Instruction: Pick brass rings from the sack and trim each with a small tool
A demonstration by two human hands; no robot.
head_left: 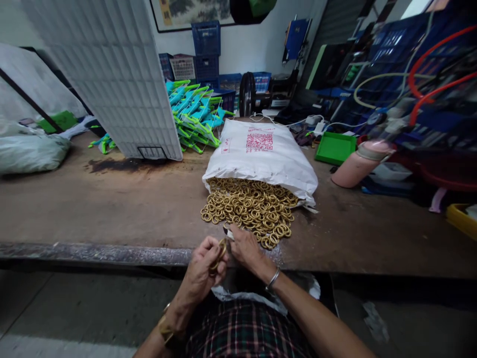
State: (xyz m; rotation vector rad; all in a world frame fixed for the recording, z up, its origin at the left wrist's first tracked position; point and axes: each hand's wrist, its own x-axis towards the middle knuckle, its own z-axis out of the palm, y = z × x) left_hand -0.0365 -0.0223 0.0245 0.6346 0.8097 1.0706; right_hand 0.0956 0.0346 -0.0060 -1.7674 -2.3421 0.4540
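My left hand [204, 266] is closed around a gold-coloured ring [222, 248], held up in front of the table's near edge; more than one ring may be in the fingers. Close beside it, my right hand [248, 248] is closed on a small dark-tipped tool [230, 233] with a whitish part; most of it is hidden by the fingers. Just beyond both hands lies a heap of gold-coloured rings [257, 211]. They spill from the open mouth of a white woven sack [231, 161] lying on its side, with red print on top.
The brown table [149, 199] has a worn front edge. At left a tall white ribbed panel [122, 84] stands near green and turquoise plastic pieces [197, 117]. To the right are a green tray [336, 148], a pink bottle [357, 164] and red hoses [415, 84]. Blue crates [206, 40] are stacked behind.
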